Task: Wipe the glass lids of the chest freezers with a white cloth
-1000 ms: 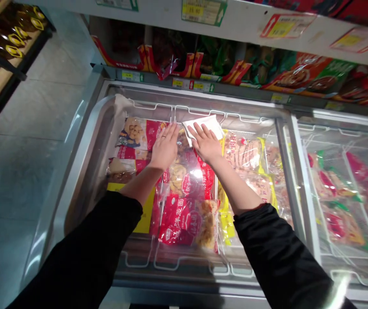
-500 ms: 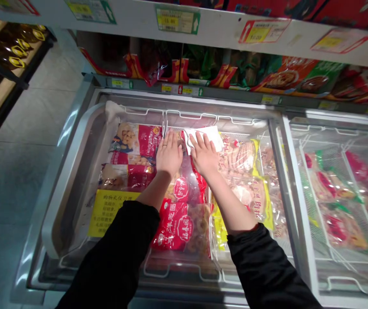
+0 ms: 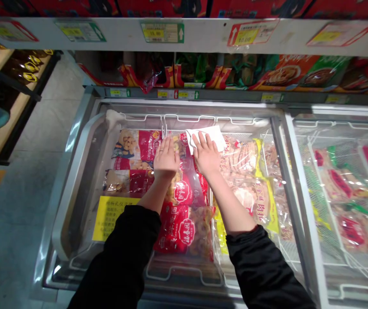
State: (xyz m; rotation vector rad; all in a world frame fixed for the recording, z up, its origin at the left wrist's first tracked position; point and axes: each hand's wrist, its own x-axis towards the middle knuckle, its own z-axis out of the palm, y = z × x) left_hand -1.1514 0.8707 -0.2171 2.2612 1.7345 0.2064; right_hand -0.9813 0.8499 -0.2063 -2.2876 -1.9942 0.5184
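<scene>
My right hand (image 3: 207, 156) lies flat with fingers stretched out on a white cloth or folded paper (image 3: 216, 136), pressing it to the clear lid (image 3: 184, 268) of a chest freezer. Beside it, my left hand (image 3: 166, 159) rests flat on the lid, fingers extended and holding nothing. Beneath the lid are red bags of frozen food (image 3: 185, 227), with yellow-edged meat packs (image 3: 257, 199) to their right. Dark red packs (image 3: 142, 143) lie at the left. A yellow notice (image 3: 107, 219) with printed text is at the lid's left side, partly covered by my left sleeve.
A shelf with price tags (image 3: 162, 32) runs above the freezer's back edge, over boxed packages (image 3: 197, 73). To the right continues another freezer section (image 3: 348, 206) with bagged food. Bottles (image 3: 26, 71) stand on a wooden rack at the left, beside the tiled floor (image 3: 19, 240).
The view has tilted up slightly, so the shelf and freezer sit lower in the picture. My left hand has shifted slightly left on the lid. My right hand stays on the white cloth or paper.
</scene>
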